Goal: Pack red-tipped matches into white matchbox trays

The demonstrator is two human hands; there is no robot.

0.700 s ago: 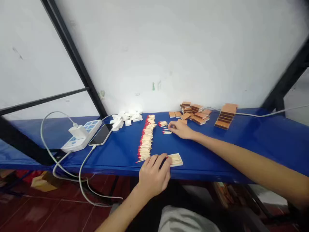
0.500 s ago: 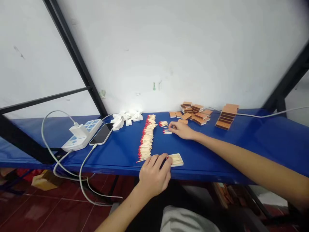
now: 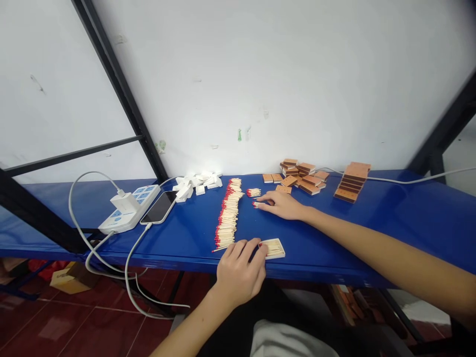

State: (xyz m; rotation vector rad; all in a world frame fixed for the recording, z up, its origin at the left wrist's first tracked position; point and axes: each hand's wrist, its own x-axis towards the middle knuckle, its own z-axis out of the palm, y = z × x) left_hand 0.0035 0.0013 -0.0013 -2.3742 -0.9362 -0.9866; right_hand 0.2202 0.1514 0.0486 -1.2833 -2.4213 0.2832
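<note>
Just now, the right hand (image 3: 280, 204) reaches out over the table, its thumb and index finger at a small cluster of red-tipped wooden matches (image 3: 256, 204); whether they are clamped on the sticks, I cannot tell. The heads poke out to the left of the fingers, while the rest of the sticks is hidden. Nearer the body, the left hand (image 3: 240, 270) rests at the table's front edge, fingers curled, touching the left end of a shallow white rectangular matchbox tray (image 3: 275, 249) with pale matchsticks lying inside; how firmly it holds the tray is unclear. Just beyond the cluster lies a short bundle of red-headed matches (image 3: 254, 192). Left of both stretches a long, dense row of red-headed matches (image 3: 228, 213). Farther back sit a jumbled heap of orange-brown matchboxes (image 3: 310, 179), a leaning stepped stack of orange-brown matchboxes (image 3: 352, 182) to its right, and, leftward, a pile of small white box pieces (image 3: 197, 183), all on the glossy blue table (image 3: 186, 243).
</note>
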